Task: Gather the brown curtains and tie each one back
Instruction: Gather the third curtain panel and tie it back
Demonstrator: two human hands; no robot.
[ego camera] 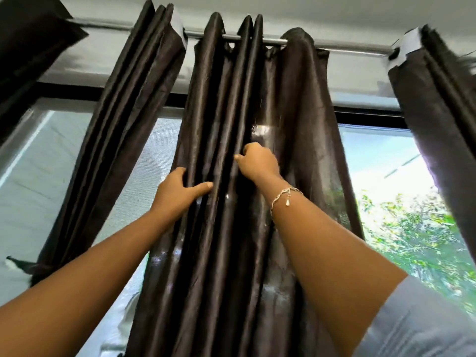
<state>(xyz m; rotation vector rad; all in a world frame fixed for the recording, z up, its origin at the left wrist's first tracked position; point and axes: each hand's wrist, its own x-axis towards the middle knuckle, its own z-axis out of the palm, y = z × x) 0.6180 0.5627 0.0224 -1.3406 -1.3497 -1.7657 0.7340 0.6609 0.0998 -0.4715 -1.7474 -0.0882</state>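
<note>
Open passage lies on both sides of the middle curtain (231, 112): a narrow strip on its left, up to the bunched left curtain (123, 124), and a wider one on its right, up to the right curtain (438, 112). The curtain rod (360, 49) bars the top, and the black window frame (371, 119) crosses behind. Straight ahead, hanging folds block the left hand (177, 191) and right hand (257, 161), which both grip them.

Left grip (177, 191) raised, curled, thumb out; right grip (257, 162) slightly higher, pinching.
</note>
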